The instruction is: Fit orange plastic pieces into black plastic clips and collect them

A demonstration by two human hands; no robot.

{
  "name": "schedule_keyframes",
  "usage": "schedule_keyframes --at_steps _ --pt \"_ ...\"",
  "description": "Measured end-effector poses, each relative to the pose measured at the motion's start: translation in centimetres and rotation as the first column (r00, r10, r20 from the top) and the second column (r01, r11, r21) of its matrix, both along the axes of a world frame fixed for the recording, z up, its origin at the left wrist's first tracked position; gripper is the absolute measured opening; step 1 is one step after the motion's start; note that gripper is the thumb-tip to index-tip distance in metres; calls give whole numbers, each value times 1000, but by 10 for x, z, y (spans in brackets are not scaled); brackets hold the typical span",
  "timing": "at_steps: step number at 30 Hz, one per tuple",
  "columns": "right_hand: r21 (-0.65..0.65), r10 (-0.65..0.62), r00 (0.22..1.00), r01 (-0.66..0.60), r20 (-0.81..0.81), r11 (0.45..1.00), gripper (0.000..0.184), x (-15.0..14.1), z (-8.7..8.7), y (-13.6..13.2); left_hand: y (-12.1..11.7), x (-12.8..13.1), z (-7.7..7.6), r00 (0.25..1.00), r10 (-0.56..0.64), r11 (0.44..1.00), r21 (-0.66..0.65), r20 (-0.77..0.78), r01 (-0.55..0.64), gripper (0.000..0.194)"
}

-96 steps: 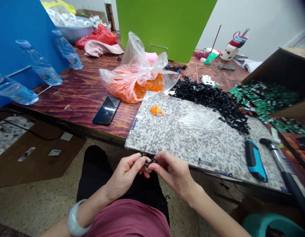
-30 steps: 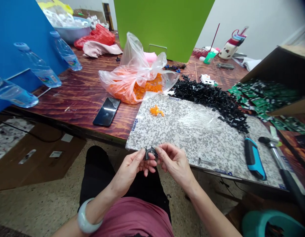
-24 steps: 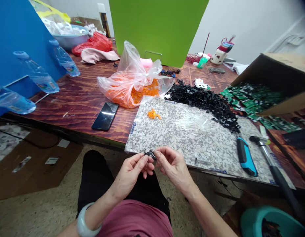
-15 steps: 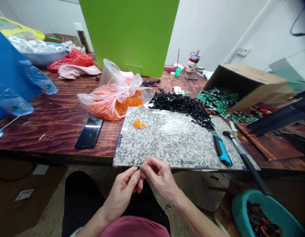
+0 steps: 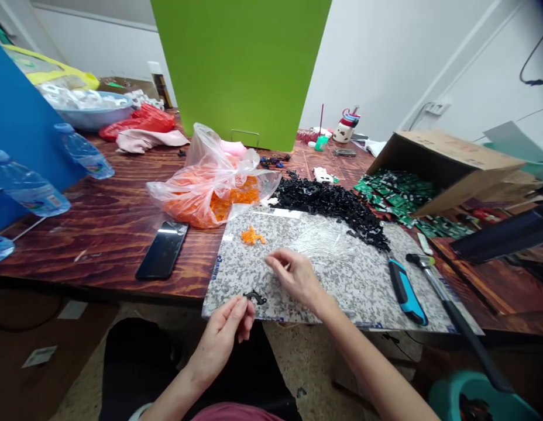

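Black plastic part (image 5: 255, 298), small and hooked, is pinched at one end by the fingertips of the person's left hand (image 5: 221, 342), just above the front edge of a speckled granite slab (image 5: 236, 275). The right hand (image 5: 295, 278) is empty and well apart from the left, its fingers (image 5: 275, 260) loosely curled over the slab; whether they touch the stone cannot be told.

On the slab lie a small cluster of orange plastic bits (image 5: 251, 235) and a clear plastic sheet (image 5: 328, 237). A heap of black plastic parts (image 5: 328, 204) spreads along its far edge, and a blue-and-black utility knife (image 5: 405, 298) and a hammer (image 5: 418, 258) rest at its right end. On the wooden bench (image 5: 100, 245) beside it are a smartphone (image 5: 162, 250) and a tied plastic bag of orange parts (image 5: 201, 202). Green circuit boards (image 5: 397, 199) spill from a tipped cardboard box (image 5: 447, 164).
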State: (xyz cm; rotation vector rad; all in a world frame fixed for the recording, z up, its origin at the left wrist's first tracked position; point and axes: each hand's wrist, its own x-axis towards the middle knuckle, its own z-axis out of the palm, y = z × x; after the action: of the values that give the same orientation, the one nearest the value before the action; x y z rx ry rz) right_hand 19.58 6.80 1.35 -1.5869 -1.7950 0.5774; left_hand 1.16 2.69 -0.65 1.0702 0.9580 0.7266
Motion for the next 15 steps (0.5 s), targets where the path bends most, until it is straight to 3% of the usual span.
schedule_keyframes --at_steps 4,7,15 --pt "-7 -70 983 72 169 997 16 5 -11 53 1 -5 3 993 85 993 -93 87 -77 37" --pt "-44 -71 969 84 238 995 18 2 -18 74 1 -9 4 985 117 986 -131 131 -99 36" --pt "-121 -16 949 57 316 991 8 9 -12 79 5 -13 4 975 124 977 -196 182 -88 39"
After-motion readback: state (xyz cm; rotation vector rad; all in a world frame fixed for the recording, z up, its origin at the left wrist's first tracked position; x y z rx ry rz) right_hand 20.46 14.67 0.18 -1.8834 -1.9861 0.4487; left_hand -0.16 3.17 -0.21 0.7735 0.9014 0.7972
